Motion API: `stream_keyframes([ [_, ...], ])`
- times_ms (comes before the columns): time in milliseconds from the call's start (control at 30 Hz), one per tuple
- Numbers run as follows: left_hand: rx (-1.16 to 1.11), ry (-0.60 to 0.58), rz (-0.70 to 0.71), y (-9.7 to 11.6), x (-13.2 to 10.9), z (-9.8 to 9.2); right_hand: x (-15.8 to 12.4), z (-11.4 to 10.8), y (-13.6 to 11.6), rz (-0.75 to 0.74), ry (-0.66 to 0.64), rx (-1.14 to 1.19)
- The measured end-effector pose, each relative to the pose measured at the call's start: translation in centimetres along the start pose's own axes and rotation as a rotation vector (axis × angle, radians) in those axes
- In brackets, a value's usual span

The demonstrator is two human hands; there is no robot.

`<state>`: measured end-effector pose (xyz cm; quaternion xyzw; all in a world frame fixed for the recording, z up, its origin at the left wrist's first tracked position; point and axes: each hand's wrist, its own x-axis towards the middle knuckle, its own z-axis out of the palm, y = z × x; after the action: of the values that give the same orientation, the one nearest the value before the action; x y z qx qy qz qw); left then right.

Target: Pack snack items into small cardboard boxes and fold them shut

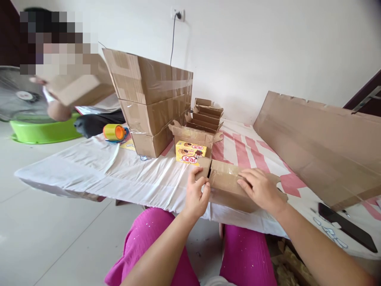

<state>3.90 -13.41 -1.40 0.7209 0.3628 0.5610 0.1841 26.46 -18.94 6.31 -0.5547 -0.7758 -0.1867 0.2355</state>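
A small brown cardboard box (225, 174) lies in front of me near the table's front edge, its top partly covered by shiny tape. My left hand (197, 196) has its fingers curled at the box's left end, on a raised end flap. My right hand (262, 187) grips the top of the same box toward its right end, with fingers bent and thumb pressed close. Just behind the left end sits a yellow printed carton (190, 152), in front of an open cardboard box (193, 135). What lies inside the small box is hidden.
Taped cartons (157, 107) are stacked high at the left, with several open boxes (208, 115) behind. A large cardboard sheet (321, 147) leans at the right, near a dark phone (347, 226). Another person (59, 107) holds a box beyond a yellow-orange toy (114, 132).
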Motion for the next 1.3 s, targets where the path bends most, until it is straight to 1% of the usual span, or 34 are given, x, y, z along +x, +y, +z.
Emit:
stream_keyframes([
  [33,0.014,0.003,-0.001,0.1,0.0,0.0,-0.4,0.1,-0.4,-0.011,-0.015,0.022],
  [200,0.083,0.051,0.032,0.3,-0.1,0.1,-1.6,0.4,-1.7,0.004,0.02,0.027],
  [533,0.19,0.073,0.054,1.0,-0.1,0.0,-1.6,0.8,-1.6,0.02,-0.003,0.012],
  [933,0.196,0.055,0.058,0.9,-0.2,0.0,-1.4,0.7,-1.6,0.01,-0.021,0.013],
  [1133,0.216,0.02,0.06,0.7,-0.1,-0.2,-0.7,0.5,-1.0,0.018,-0.111,0.022],
  [1300,0.27,0.001,0.08,1.1,0.0,-0.6,1.1,-0.5,-0.1,0.094,-0.272,0.097],
])
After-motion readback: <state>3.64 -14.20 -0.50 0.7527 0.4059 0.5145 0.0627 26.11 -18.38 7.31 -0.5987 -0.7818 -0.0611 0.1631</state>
